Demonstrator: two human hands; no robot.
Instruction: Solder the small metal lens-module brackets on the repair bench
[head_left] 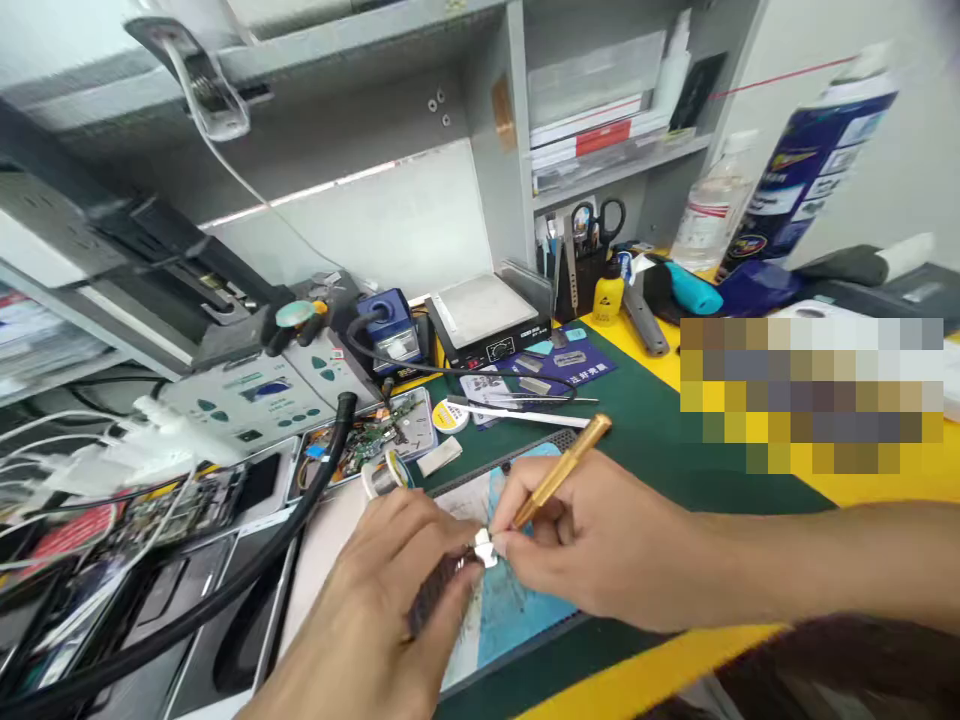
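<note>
My right hand (570, 530) is closed round a gold pen-shaped tool (564, 472), its back end slanting up to the right. The tool's tip is hidden by my fingertips, close to a small white piece (485, 548). My left hand (397, 590) pinches a small dark, ridged object (435, 592) between thumb and fingers, with the white piece at its end. I cannot tell exactly what either small thing is. Both hands are over a blue and white work mat (525, 600), fingertips nearly touching.
Behind the hands stand a black-based heating plate (487, 315), a blue soldering station (390, 335) and a solder spool (386, 472). A parts tray (412, 425) lies left, with a thick black hose (300, 510) crossing. A yellow bottle (607, 295) and a spray can (810, 165) stand right.
</note>
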